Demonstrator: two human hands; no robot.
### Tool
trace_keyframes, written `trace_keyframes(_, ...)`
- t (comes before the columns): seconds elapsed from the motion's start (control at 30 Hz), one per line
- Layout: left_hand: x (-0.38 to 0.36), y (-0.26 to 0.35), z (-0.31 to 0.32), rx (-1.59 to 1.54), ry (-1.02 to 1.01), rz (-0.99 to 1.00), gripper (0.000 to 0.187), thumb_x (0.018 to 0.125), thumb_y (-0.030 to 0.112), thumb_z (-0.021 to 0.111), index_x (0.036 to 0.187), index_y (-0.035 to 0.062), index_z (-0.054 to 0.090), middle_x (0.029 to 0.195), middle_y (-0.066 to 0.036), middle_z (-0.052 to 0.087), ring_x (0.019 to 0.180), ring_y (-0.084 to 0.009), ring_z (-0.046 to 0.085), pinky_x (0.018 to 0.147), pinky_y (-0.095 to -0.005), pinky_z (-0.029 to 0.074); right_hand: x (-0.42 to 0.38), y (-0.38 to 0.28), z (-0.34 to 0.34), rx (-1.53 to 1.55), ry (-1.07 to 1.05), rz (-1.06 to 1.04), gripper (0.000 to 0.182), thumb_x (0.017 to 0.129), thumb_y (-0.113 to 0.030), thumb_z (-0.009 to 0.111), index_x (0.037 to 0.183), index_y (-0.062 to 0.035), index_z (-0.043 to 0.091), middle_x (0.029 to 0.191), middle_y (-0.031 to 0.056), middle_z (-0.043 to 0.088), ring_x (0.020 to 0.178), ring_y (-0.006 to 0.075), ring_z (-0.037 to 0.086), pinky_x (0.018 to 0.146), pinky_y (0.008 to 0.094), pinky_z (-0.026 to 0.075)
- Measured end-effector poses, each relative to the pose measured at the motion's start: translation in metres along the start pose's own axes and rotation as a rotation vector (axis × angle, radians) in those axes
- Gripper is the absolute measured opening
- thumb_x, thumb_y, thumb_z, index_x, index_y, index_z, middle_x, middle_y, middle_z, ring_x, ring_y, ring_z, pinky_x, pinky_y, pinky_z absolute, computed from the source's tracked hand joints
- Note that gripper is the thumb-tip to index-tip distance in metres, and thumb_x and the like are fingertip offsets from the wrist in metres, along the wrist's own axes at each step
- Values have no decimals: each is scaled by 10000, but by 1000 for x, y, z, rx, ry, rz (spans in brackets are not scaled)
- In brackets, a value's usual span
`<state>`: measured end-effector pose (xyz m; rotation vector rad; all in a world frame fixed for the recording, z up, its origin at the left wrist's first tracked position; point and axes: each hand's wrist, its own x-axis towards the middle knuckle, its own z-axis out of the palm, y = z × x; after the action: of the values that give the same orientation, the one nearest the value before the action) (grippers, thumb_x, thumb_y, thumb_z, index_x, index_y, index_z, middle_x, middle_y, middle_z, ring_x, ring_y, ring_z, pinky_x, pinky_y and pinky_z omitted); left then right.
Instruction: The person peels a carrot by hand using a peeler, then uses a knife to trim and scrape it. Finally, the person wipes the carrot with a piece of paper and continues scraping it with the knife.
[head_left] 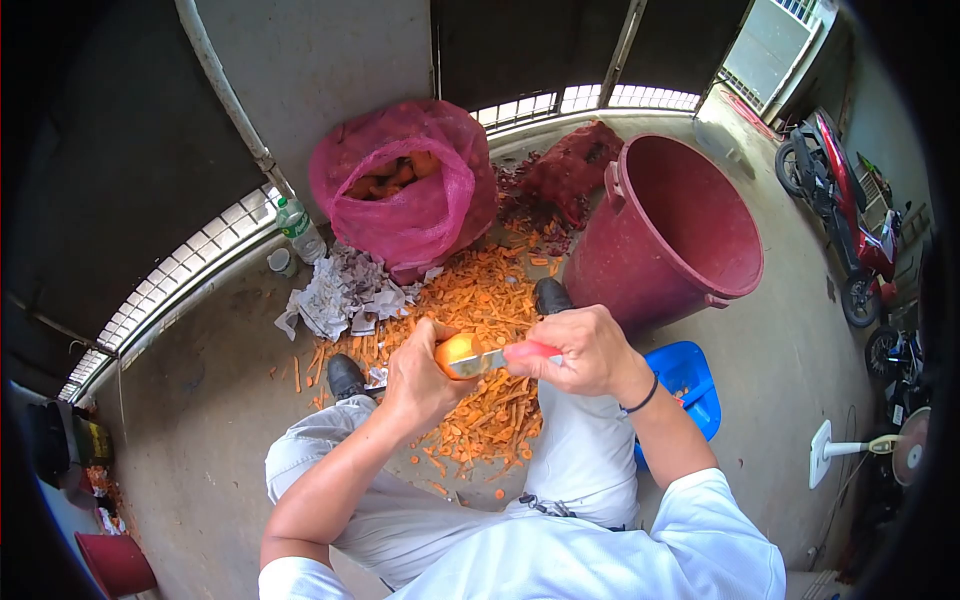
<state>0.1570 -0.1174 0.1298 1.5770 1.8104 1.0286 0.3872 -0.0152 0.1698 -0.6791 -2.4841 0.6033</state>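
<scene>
My left hand (418, 370) is wrapped round a thick orange carrot (459, 350), its pale cut face turned toward my right hand. In my right hand (582, 350) is a knife (490, 362) with a red handle and a short, flat metal blade. The blade lies against the near side of the carrot. Below both hands, orange peelings (480, 300) and round cut ends cover the floor between my shoes. The rest of the carrot is hidden by my left fingers.
A pink mesh sack (460, 215) holding carrots stands ahead, beside crumpled paper (345, 290) and a plastic bottle (298, 228). To the right are a large maroon bin (630, 240) and a blue tray (705, 400). A red mesh sack (575, 175) lies behind; a motorbike (850, 200) is parked far right.
</scene>
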Motion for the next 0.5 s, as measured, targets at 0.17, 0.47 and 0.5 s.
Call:
trace_keyframes(0.17,0,-1,-3,40,9,-26,551,686,182,956,1039,11,567,965,-165,709,889,-259,716,800,-378,556,2,2,-2,-137,35,-9,399,865,-478,795,706,-123,706,618,72,618,575,293,639,515,416,488)
trace_keyframes(0.47,1,3,-4,61,-4,-61,554,705,176,946,1059,12,553,962,-171,707,888,-298,718,803,-385,557,-5,-7,-4,-167,67,-24,374,860,-466,803,708,-137,713,628,69,631,564,283,639,505,409,493)
trace_keyframes(0.5,0,2,-3,65,0,-61,564,706,178,947,1072,12,551,965,-170,704,893,-303,716,809,-386,557,-6,-9,-4,-182,30,-43,354,867,-459,799,725,-142,728,634,65,638,566,279,643,506,408,495)
